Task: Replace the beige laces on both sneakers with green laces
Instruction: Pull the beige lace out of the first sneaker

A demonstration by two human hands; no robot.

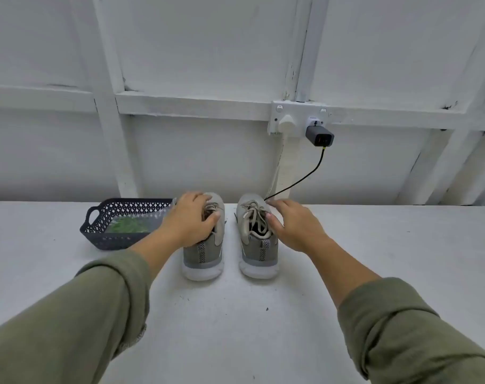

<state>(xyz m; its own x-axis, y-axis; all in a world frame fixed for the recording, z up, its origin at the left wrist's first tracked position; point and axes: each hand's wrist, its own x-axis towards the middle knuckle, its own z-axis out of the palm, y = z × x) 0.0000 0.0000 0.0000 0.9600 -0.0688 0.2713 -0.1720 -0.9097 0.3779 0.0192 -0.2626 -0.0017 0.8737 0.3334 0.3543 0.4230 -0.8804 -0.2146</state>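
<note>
Two grey sneakers with beige laces stand side by side near the far edge of the white table, heels toward me. My left hand [190,220] lies over the left sneaker [204,253], fingers curled round its upper and thumb at the tongue, hiding most of its laces. My right hand [292,225] is at the right side of the right sneaker [259,254], fingers fairly straight and thumb tip near its collar; whether it touches is unclear. That shoe's beige laces [253,216] are tied. Green laces [129,225] in a clear bag lie in the dark basket [97,214].
The basket stands left of the shoes by the table's [235,328] far edge. A white wall with a double socket [299,117], a grey charger [319,137] and a black cable [299,181] rises behind the table; the cable drops toward the right sneaker.
</note>
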